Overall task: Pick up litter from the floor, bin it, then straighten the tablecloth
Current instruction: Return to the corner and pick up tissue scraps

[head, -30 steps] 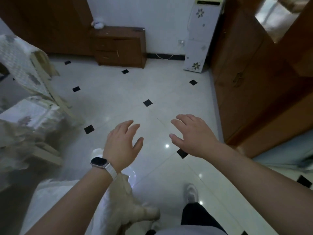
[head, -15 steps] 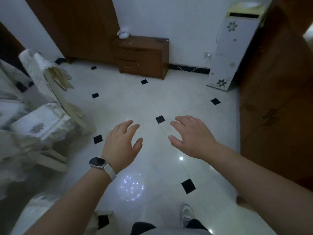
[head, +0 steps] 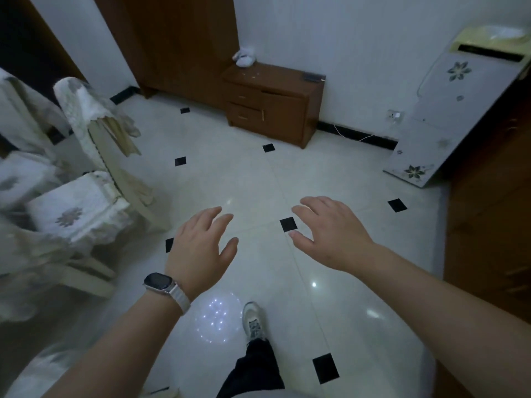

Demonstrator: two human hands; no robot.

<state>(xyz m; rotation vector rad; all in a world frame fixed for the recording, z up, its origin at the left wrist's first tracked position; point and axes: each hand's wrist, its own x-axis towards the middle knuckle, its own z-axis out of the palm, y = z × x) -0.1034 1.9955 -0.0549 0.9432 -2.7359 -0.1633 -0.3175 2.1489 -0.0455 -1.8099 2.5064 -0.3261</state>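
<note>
Both of my hands hover palm-down over a glossy white tiled floor (head: 258, 179) with small black diamond insets. My left hand (head: 201, 251), with a watch on the wrist, is open and holds nothing. My right hand (head: 330, 234) is open too, fingers spread, empty. I see no litter on the floor ahead. A white lace cloth (head: 17, 271) hangs at the left edge, blurred; I cannot tell whether it is the tablecloth. No bin is in view.
Two chairs with white lace covers (head: 77, 214) stand at the left. A brown low cabinet (head: 273, 107) with a white bundle on top sits against the far wall. A white floral appliance (head: 448, 110) leans at the right beside brown wooden furniture (head: 488, 225). My shoe (head: 253, 320) is below.
The view has swung left and forward across the room; the cabinet and appliance shifted right, the chairs came further in. Both hands stayed open and empty in front of me.
</note>
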